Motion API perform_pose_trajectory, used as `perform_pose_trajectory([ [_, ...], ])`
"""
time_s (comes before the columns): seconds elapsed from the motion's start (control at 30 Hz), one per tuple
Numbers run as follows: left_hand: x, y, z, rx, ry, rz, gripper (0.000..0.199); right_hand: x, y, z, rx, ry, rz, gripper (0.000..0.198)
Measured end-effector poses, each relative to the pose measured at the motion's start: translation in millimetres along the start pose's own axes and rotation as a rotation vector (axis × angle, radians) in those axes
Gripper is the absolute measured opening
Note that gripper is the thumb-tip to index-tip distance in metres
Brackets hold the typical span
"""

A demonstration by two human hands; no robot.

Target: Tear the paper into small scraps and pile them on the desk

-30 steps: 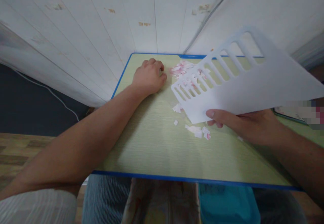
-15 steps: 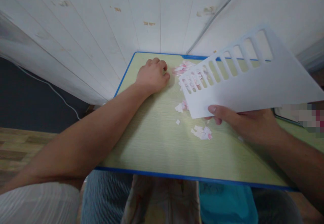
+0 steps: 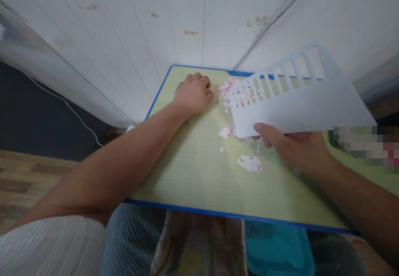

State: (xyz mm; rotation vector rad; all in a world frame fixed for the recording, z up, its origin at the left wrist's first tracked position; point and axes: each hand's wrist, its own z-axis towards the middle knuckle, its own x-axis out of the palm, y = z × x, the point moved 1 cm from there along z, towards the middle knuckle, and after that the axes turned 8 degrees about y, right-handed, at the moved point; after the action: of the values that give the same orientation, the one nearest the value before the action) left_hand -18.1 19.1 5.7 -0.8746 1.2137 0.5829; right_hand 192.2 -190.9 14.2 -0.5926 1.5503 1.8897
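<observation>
My right hand (image 3: 299, 149) is closed on the lower edge of a white slotted sheet (image 3: 293, 116), thumb on its face. The sheet is tilted over the table, with a row of rounded slots that grow larger toward the right. Through the smaller slots a heap of torn pink and white paper scraps (image 3: 226, 88) shows; the sheet covers part of it. My left hand (image 3: 195, 93) rests on the table to the left of the heap, fingers loosely curled and thumb apart, with nothing visible in it. More paper scraps (image 3: 250, 163) lie nearer the front, beside a single small piece (image 3: 221, 149).
The pale green table (image 3: 187, 172) has a blue rim and stands against a white panelled wall (image 3: 187, 14). A grey cable (image 3: 271, 20) runs down the wall. Below the front edge are a teal plastic container (image 3: 280, 247) and a patterned cloth bag (image 3: 199, 242). A blurred-out item lies at the right.
My right hand has drawn the slotted sheet slightly left and lowered it toward the scraps. My left hand stays at its place on the table; the view has shifted a little.
</observation>
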Motion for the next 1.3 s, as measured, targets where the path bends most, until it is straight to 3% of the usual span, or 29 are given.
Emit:
perform_pose_trajectory([
  [0.1, 0, 0, 1, -0.003, -0.003, -0.003, 0.041, 1, 4, 1, 0.028, -0.01, -0.001, 0.052],
  [0.27, -1, -1, 0, -0.005, 0.006, 0.004, 0.038, 7, 8, -2, 0.004, 0.096, -0.003, 0.038],
  [0.47, 0, -2, 0, 0.0, 0.002, 0.006, 0.039, -2, 5, -5, 0.039, 0.018, 0.159, 0.034],
  [0.63, 0, -3, -1, -0.002, 0.004, 0.0, 0.038, -2, 10, -3, 0.023, 0.032, 0.036, 0.046],
  [0.9, -1, -4, -2, -0.002, 0.004, 0.002, 0.037, 0, 14, 3, 0.193, 0.161, 0.012, 0.042],
  [1.1, -4, -6, -3, -0.011, 0.047, 0.012, 0.04, -1, 16, 0, 0.107, 0.206, -0.046, 0.033],
  [1.3, -3, -5, -1, -0.027, 0.025, 0.007, 0.04, -9, 2, -11, 0.093, 0.218, 0.083, 0.041],
])
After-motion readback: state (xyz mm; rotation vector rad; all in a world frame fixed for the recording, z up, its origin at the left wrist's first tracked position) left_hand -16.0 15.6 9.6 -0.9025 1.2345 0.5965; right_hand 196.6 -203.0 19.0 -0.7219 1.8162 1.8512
